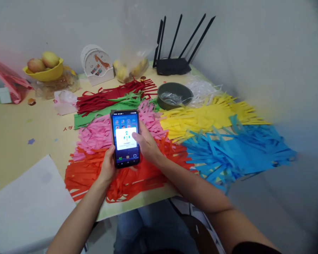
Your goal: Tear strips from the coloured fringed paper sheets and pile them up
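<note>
A smartphone is held upright between my two hands above the table's near edge, its lit screen showing app icons and a white pop-up box. My left hand grips the lower left side. On the other side, my right hand is wrapped round the right edge, its thumb over the screen by the pop-up. Behind and beneath the phone lie fringed strips: orange, pink, green and dark red. Yellow fringe and blue fringe spread to the right.
A dark green bowl with clear plastic inside stands near the router. At the back are a yellow fruit bowl, a giraffe-printed holder and a plastic bag. A white sheet lies front left.
</note>
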A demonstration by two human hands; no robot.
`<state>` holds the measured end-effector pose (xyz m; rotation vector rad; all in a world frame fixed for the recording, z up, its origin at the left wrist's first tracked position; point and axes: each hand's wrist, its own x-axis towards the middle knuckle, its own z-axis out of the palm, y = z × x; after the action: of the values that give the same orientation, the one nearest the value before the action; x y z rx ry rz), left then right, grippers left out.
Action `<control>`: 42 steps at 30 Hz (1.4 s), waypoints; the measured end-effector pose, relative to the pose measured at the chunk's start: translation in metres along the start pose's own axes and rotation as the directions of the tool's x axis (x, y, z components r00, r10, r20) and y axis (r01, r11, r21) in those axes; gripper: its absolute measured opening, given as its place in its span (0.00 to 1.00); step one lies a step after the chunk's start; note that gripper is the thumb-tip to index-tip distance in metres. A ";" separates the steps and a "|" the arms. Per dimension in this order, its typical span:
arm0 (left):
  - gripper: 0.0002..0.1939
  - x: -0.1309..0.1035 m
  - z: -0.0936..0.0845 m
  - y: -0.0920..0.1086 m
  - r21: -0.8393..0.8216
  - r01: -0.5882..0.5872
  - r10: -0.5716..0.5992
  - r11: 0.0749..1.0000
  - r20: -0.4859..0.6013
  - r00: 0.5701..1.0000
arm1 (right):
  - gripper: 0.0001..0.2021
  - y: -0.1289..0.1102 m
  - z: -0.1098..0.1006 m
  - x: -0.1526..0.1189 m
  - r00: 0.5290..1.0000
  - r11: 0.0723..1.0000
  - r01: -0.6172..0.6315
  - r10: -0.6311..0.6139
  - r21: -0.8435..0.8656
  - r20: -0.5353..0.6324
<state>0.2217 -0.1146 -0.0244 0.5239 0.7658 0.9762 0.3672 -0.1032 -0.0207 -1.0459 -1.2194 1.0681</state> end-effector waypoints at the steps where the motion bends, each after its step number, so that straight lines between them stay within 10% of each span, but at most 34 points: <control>1: 0.26 0.000 0.001 0.002 -0.018 0.013 -0.013 1.000 -0.004 1.000 | 0.24 -0.001 0.000 0.000 1.000 1.000 0.001 -0.001 0.005 0.011; 42: 0.29 -0.002 0.008 0.011 -0.006 0.016 -0.016 1.000 -0.138 0.990 | 0.35 -0.005 -0.003 -0.002 0.990 0.986 -0.015 0.038 -0.164 0.139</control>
<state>0.2212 -0.1117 -0.0111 0.4485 0.8903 1.0065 0.3708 -0.1061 -0.0168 -1.1284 -1.4296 1.0923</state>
